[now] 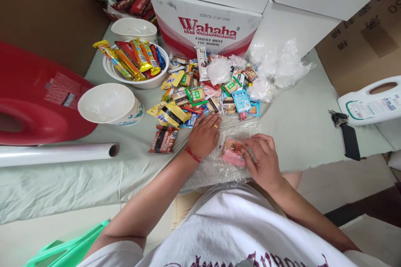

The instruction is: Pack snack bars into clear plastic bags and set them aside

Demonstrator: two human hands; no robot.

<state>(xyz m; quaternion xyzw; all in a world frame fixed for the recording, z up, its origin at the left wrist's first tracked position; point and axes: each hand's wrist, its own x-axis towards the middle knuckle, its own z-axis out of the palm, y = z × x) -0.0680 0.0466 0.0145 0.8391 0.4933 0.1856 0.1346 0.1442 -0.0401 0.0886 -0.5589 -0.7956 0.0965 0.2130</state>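
A pink snack packet (pixel 234 153) lies on a sheet of clear plastic film (pixel 213 172) near the table's front edge. My right hand (pixel 265 160) grips the right side of this packet, its fingers and thumb bent around that edge. My left hand (pixel 205 135) is open, palm down, with fingers stretched toward the near edge of a pile of small wrapped snacks (pixel 198 95). Nothing shows in its grasp; its underside is hidden. A brown snack packet (pixel 163 139) lies left of that hand, below a yellow packet (pixel 173 114).
Crumpled clear wrapped bundles (pixel 290 66) lie behind right. At left stand a white bowl of snack bars (pixel 150 83), a paper tub (pixel 127 112), a red jug (pixel 37 91) and a film roll (pixel 56 154). A white bottle (pixel 372 104) and keys with a black case (pixel 350 139) are right.
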